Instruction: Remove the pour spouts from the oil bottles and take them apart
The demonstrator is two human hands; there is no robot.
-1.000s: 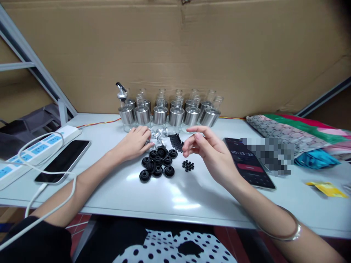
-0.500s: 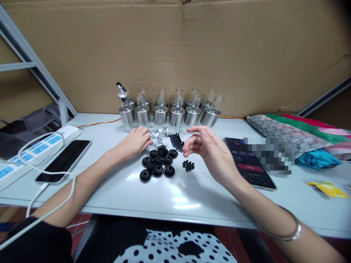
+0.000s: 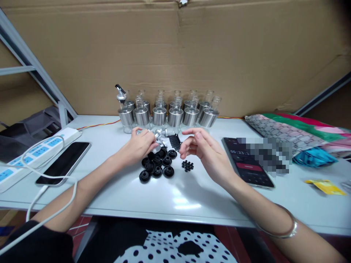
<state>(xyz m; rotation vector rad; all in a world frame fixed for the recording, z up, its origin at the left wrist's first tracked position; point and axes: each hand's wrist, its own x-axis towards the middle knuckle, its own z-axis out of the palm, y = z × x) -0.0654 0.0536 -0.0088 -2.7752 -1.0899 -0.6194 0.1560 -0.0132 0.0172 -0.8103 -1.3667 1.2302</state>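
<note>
Several silver pourer spouts (image 3: 162, 140) lie in a loose pile in front of the bottles. My left hand (image 3: 142, 144) is closed at the pile's left side, and a silver pourer spout (image 3: 157, 148) shows at its fingertips. Just below it sit several black round rubber stoppers (image 3: 157, 160). My right hand (image 3: 204, 151) hovers with fingers apart and curved, holding nothing. To its left lie a row of thin black levers (image 3: 174, 141) and a cluster of small black caps (image 3: 187, 166).
Behind stand two rows of glass bottles with steel sleeves (image 3: 175, 117); the front left one carries a fitted pourer (image 3: 121, 95). A phone (image 3: 64, 163) and power strip (image 3: 41, 155) lie left, another phone (image 3: 248, 164) right. A white cable (image 3: 72, 193) crosses my left forearm.
My left hand has moved slightly right and lifted at the pile, and a silver spout now shows at its fingertips. My right hand stays nearly where it was.
</note>
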